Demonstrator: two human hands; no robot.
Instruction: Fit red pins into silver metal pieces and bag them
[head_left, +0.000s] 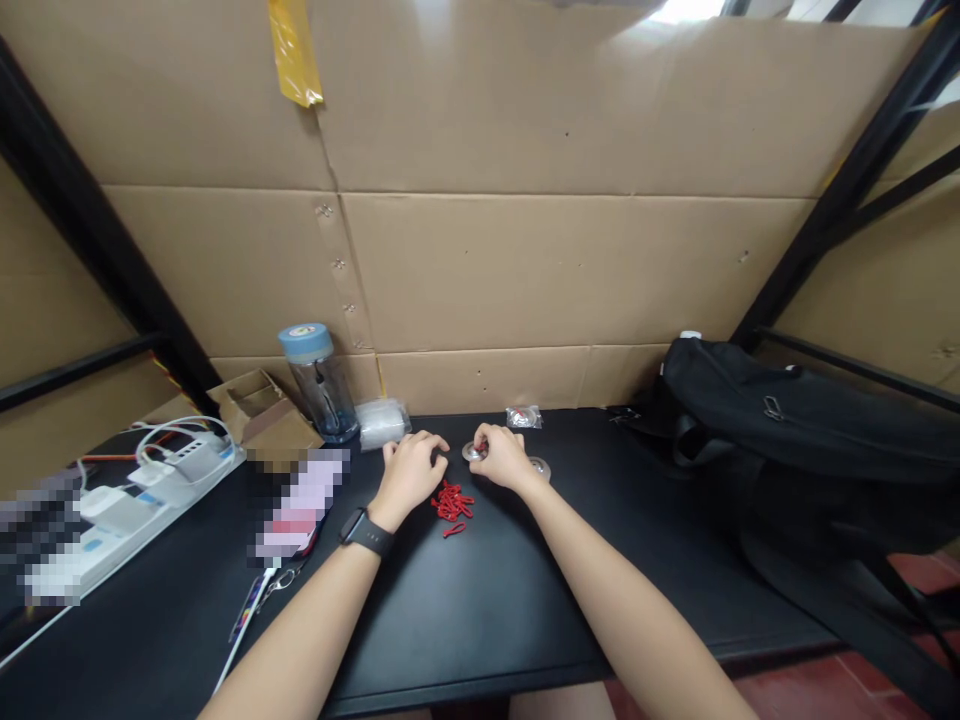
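Observation:
Several small red cord loops [451,502] lie in a pile on the black table, with one loose loop [454,530] just in front. My left hand [414,470], with a dark watch on its wrist, hovers at the pile's left rear edge, fingers curved and apart, nothing visible between them. My right hand [499,455] is pinched at a small round silvery dish [470,452]; a bit of red shows under its fingertips, too small to make out fully. A second silvery disc [540,468] sits partly behind the right wrist.
Behind the hands are a clear plastic packet [382,424] and a small wrapped packet [523,417]. A blue-lidded bottle [322,385], open carton [266,415], phone [304,505] and power strip [150,500] stand left. A black bag [810,440] fills the right.

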